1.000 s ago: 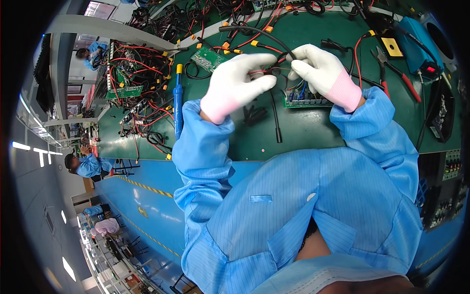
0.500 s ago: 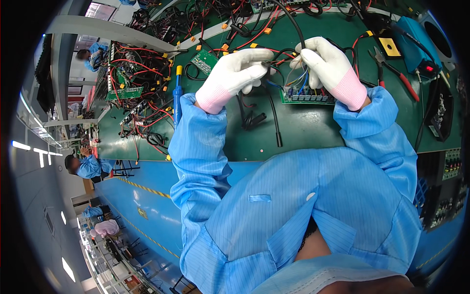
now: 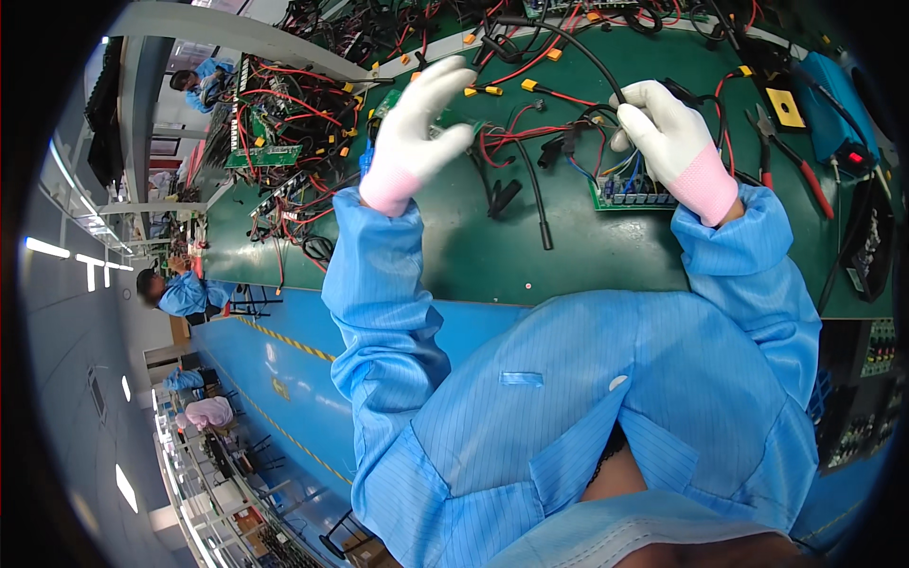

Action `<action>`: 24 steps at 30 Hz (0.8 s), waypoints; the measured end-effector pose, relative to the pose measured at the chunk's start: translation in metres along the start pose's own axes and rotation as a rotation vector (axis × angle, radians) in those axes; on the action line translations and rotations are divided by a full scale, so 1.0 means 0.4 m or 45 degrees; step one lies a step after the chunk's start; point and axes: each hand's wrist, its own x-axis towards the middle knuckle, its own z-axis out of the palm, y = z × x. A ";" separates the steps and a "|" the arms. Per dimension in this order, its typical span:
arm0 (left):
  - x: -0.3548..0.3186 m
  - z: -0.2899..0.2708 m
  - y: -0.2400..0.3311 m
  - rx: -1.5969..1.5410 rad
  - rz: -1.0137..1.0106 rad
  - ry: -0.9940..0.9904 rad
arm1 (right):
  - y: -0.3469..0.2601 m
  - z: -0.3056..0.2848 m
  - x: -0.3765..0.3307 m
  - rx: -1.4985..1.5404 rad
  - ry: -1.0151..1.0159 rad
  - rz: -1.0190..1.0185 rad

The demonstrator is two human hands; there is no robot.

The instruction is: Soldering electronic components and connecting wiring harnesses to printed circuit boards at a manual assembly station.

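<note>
My left hand, in a white glove with a pink cuff, is raised at the left with its fingers spread and nothing in them. It partly covers a blue tool and a small green board. Farther right, my right hand has its thumb and fingers closed on a black cable that arcs back across the bench. Just below that hand lies a green circuit board with a row of terminals and coloured wires. Red and black leads with connectors spread between my hands.
Red-handled cutters lie at the right beside a blue box and a yellow pad. A black tray holds small parts. Wired boards are heaped at the left. A loose black cable lies mid-bench.
My left hand has left the wires, moved left and spread its fingers. My right hand stays at the black cable. The whole view has shifted slightly.
</note>
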 end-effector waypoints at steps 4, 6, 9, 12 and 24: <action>-0.029 -0.066 -0.041 0.301 -0.035 -0.239 | 0.006 0.014 0.003 -0.072 -0.064 0.045; -0.012 -0.062 -0.062 0.445 0.005 -0.286 | 0.022 0.022 0.005 -0.095 -0.068 0.025; 0.013 -0.059 -0.078 0.882 0.136 -0.417 | 0.040 0.036 0.010 -0.166 -0.073 -0.048; 0.024 -0.089 -0.073 0.621 -0.057 -0.455 | 0.034 0.038 0.012 -0.253 -0.044 -0.028; -0.014 -0.124 -0.036 0.121 -0.127 -0.248 | -0.015 0.125 0.027 -0.632 0.306 -0.747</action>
